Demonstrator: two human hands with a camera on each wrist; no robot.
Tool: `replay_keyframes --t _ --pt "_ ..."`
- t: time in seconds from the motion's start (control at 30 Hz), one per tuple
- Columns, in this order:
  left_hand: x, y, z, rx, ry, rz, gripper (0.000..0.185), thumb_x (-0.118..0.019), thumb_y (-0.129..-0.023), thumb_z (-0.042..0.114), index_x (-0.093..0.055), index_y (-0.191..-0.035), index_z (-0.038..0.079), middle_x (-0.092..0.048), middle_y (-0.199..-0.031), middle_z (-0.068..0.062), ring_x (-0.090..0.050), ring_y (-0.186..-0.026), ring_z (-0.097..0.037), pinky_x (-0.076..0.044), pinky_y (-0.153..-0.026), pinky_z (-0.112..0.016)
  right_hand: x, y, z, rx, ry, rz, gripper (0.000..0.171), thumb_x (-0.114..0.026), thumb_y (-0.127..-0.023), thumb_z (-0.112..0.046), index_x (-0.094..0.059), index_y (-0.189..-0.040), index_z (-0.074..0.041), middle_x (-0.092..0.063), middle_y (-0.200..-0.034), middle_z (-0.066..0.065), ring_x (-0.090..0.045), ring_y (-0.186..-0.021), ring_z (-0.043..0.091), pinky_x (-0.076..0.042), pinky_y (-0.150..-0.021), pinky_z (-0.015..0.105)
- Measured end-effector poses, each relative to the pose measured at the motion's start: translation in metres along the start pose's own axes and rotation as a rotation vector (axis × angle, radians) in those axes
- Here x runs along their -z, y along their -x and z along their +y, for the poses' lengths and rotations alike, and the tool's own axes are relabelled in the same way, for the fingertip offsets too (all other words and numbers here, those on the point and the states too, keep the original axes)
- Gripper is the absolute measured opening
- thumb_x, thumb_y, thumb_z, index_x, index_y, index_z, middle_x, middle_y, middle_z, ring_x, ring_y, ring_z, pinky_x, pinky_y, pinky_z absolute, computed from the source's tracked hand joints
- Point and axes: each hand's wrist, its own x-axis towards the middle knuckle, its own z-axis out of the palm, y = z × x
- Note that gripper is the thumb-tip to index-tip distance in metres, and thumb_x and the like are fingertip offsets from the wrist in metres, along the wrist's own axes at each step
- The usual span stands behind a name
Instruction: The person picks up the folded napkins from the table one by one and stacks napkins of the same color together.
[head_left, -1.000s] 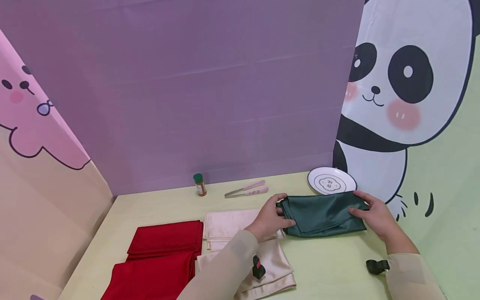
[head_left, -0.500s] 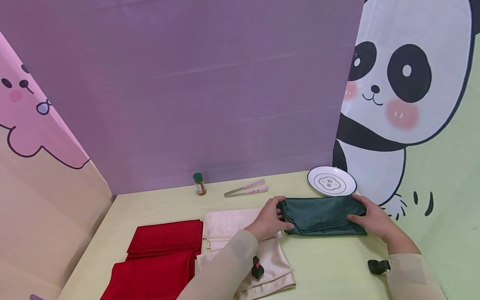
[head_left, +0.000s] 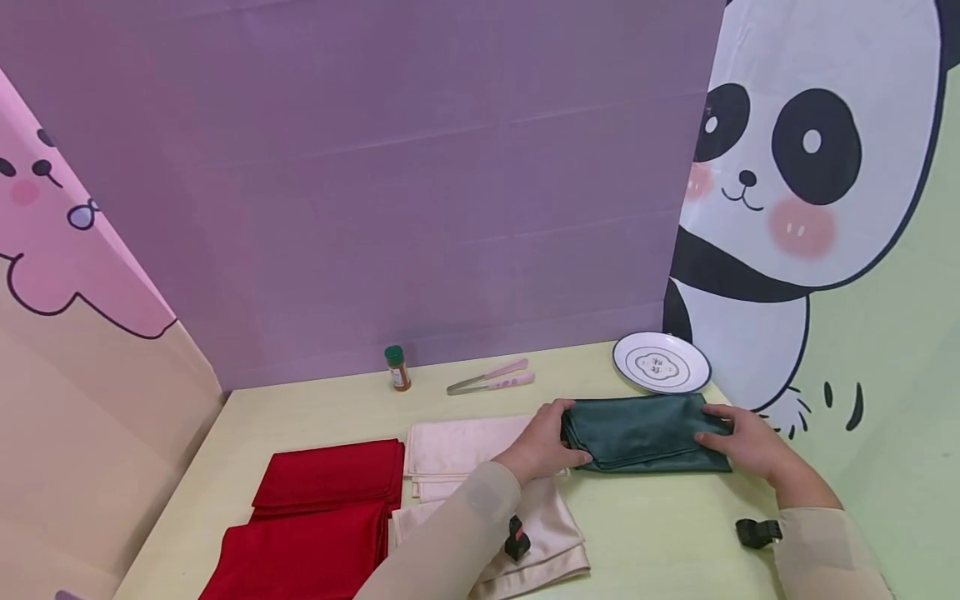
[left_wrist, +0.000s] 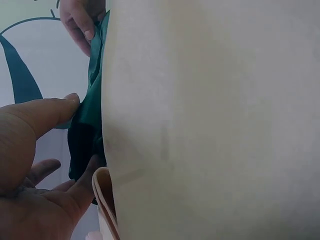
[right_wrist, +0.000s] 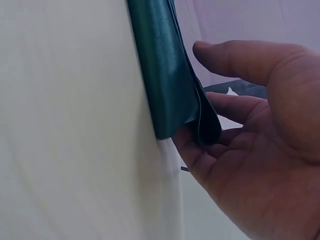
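1. A folded green cloth [head_left: 645,433] lies flat near the tabletop's [head_left: 660,533] far right corner, its long axis running left to right, parallel to the far edge.
2. The left hand [head_left: 542,446] holds the cloth's left end, thumb on top and fingers [left_wrist: 82,182] tucked beneath the fold, as the left wrist view shows.
3. The right hand [head_left: 746,442] holds the right end; in the right wrist view the thumb [right_wrist: 235,60] hovers just above the cloth while the fingers [right_wrist: 227,107] lie under its folded edge, slightly spread.
4. A white plate [head_left: 662,364] sits just beyond the cloth, at the far edge.
5. Pink-handled tongs [head_left: 491,377] and a green-capped bottle [head_left: 397,368] lie along the far edge, toward the middle.
6. Cream cloths [head_left: 457,446] lie just left of the green one, under the left forearm; red cloths [head_left: 326,500] sit beside them, toward the near left corner.
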Motion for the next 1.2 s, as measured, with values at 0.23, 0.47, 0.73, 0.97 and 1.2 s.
replay_keyframes --t 0.23,0.47,0.73,0.97,1.2 --pt "0.002 0.006 0.008 -0.001 -0.037 -0.023 0.082 -0.089 -0.086 0.031 -0.045 -0.154 0.019 -0.054 -0.140 -0.003 -0.055 -0.118 -0.011 -0.048 -0.104 -0.029 0.003 0.002 0.000 -0.004 0.019 0.024 0.063 -0.070 -0.101 -0.030 -0.052 -0.142 0.014 -0.045 -0.143 0.045 -0.046 -0.127 0.064 -0.044 -0.099 0.072" --pt "0.002 0.012 0.014 -0.027 -0.162 -0.052 0.073 -0.083 -0.092 0.033 -0.049 -0.153 0.013 -0.048 -0.154 -0.005 -0.048 -0.140 -0.014 -0.041 -0.113 -0.027 0.003 0.002 0.000 -0.022 0.025 0.022 0.062 -0.069 -0.102 -0.032 -0.054 -0.142 0.012 -0.046 -0.143 0.044 -0.048 -0.125 0.062 -0.045 -0.099 0.072" --pt "0.001 0.014 0.017 -0.022 -0.209 -0.054 0.066 -0.082 -0.093 0.033 -0.054 -0.149 0.012 -0.046 -0.155 -0.004 -0.046 -0.142 -0.016 -0.040 -0.113 -0.026 0.005 0.003 -0.001 -0.022 0.026 0.035 0.062 -0.070 -0.101 -0.033 -0.055 -0.141 0.011 -0.048 -0.141 0.044 -0.051 -0.122 0.060 -0.048 -0.096 0.069" --pt "0.001 0.013 0.014 -0.020 -0.209 -0.051 0.065 -0.083 -0.092 0.034 -0.055 -0.147 0.014 -0.046 -0.152 -0.002 -0.046 -0.141 -0.013 -0.041 -0.112 -0.025 0.004 0.004 0.002 -0.018 0.023 0.036 0.062 -0.070 -0.101 -0.033 -0.054 -0.141 0.011 -0.047 -0.142 0.043 -0.051 -0.123 0.060 -0.049 -0.096 0.068" --pt "-0.001 0.012 0.013 -0.038 -0.237 -0.052 0.066 -0.082 -0.092 0.036 -0.055 -0.149 0.015 -0.044 -0.155 -0.001 -0.044 -0.143 -0.014 -0.042 -0.111 -0.026 0.003 0.004 0.004 -0.024 0.001 0.036 0.063 -0.070 -0.102 -0.034 -0.053 -0.143 0.011 -0.045 -0.144 0.044 -0.050 -0.124 0.061 -0.049 -0.096 0.068"
